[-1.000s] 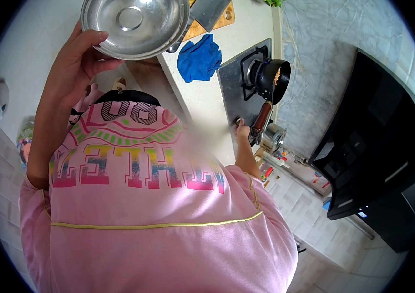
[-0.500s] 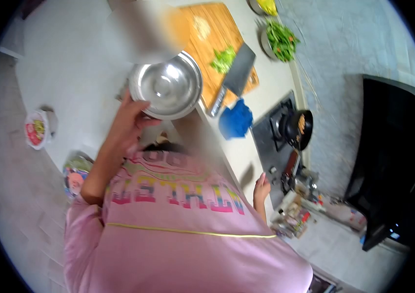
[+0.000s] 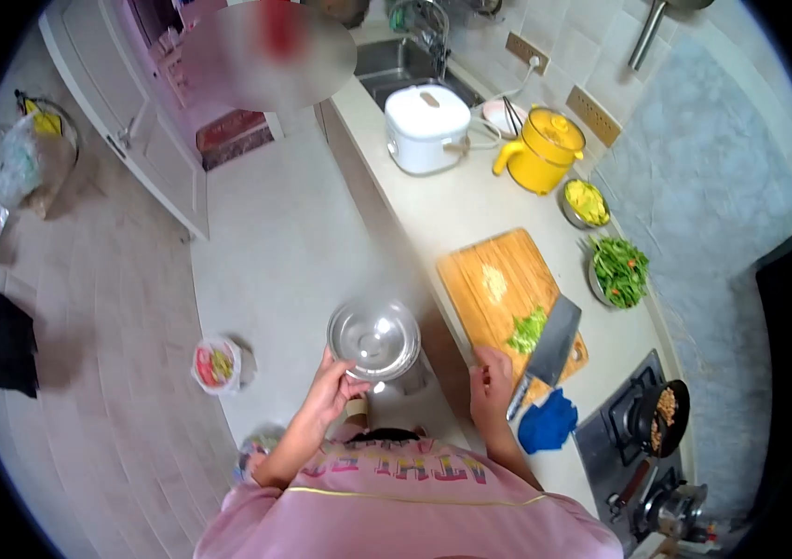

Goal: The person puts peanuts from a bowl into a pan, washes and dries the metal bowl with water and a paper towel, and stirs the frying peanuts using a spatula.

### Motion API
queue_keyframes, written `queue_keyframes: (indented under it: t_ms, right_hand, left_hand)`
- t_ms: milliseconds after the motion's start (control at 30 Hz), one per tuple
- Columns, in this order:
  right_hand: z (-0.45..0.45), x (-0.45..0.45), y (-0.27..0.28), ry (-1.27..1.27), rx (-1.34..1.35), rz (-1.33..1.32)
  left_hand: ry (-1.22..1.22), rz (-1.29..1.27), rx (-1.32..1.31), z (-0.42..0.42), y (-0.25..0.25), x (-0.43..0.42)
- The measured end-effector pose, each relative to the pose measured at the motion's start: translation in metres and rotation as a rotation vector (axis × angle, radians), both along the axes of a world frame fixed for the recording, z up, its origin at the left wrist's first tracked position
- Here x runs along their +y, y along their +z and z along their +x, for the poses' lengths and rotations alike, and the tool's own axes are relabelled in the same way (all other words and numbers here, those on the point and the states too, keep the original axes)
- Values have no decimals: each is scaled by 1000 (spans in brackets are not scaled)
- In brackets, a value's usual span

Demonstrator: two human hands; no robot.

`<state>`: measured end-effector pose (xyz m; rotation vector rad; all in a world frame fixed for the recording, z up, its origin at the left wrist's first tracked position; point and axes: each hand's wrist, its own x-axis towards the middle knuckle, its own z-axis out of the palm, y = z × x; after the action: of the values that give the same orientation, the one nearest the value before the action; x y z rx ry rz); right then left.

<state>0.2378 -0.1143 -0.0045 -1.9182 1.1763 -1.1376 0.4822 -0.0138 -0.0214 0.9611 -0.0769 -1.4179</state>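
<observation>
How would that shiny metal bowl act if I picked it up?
The metal bowl is probably stiff: its rim looks round although the left hand grips only one side. It seems fairly light, as one hand holds it. Its smooth, shiny surface could be slippery.

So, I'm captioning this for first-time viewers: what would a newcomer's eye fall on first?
Likely the bright yellow lidded pot on the pale countertop, beside a white, rounded, boxy appliance. The large steel-bladed cleaver lying on the light-brown wooden cutting board also stands out, near a crumpled blue cloth. Lower centre, the left hand holds a shiny round metal bowl out over the pale grey floor.
</observation>
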Motion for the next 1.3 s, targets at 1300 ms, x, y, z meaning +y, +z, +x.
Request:
queue_keyframes:
  t_ms: [1300]
  right_hand:
    - [551, -952, -48, -695, -395, 310]
  left_hand:
    - [-298, -133, -156, 589, 11, -824]
